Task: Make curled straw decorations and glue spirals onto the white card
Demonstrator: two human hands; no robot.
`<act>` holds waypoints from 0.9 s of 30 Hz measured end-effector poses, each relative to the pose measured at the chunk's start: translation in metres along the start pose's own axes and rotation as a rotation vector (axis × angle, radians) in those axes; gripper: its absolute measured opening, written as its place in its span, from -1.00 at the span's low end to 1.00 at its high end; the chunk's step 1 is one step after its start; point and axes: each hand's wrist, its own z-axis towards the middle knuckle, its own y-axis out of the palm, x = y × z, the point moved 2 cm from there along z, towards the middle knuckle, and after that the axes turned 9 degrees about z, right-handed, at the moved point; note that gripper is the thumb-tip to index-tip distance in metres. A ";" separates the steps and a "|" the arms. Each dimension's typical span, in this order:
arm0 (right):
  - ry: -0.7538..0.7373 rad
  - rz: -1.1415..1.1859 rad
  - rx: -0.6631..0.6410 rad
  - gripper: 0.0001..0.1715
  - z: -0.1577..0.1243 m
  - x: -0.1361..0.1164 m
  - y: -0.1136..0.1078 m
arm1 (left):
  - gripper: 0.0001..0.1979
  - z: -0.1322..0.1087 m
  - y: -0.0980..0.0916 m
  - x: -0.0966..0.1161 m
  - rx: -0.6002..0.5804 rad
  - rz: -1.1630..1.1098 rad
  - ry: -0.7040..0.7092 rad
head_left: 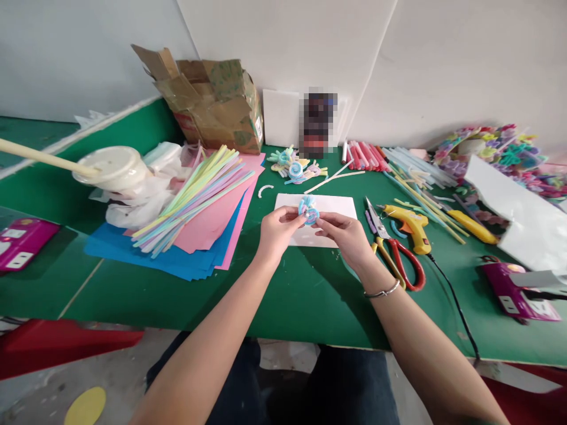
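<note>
Between my two hands is a small blue, white and pink coil of fuzzy pipe cleaner, held up above a white sheet. My left hand pinches it from the left with thumb and forefinger. From the right, my right hand grips its edge, the other fingers curled loosely. Just beyond lies a small pile of pastel pipe cleaner pieces, with a blue spiral among them. To the right of my right hand rest red-handled scissors, pliers with yellow handles and a yellow glue gun.
Pastel pipe cleaners lie on pink and blue sheets at left, near a lidded cup. A torn cardboard box stands behind. Red rods, a colourful heap and a purple power strip are on the right.
</note>
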 end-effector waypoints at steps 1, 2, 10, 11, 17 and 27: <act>0.007 0.008 0.001 -0.72 0.000 0.000 0.000 | -0.81 0.000 0.000 0.001 0.002 0.001 -0.002; 0.022 0.022 0.005 -0.72 0.000 -0.001 0.000 | -0.82 0.000 0.000 0.001 0.002 0.000 -0.003; 0.144 0.132 0.023 -0.67 0.001 0.000 0.003 | -0.83 0.000 -0.003 0.000 -0.017 0.021 0.013; 0.146 0.138 0.018 -0.67 0.001 0.000 0.003 | -0.83 0.000 -0.003 0.000 -0.014 0.031 0.020; 0.160 0.165 0.030 -0.66 -0.001 -0.002 0.005 | -0.86 0.001 -0.004 -0.001 0.002 0.061 0.076; 0.107 0.119 0.069 -0.72 -0.001 0.004 0.002 | -0.79 -0.007 0.003 0.000 -0.014 0.051 0.051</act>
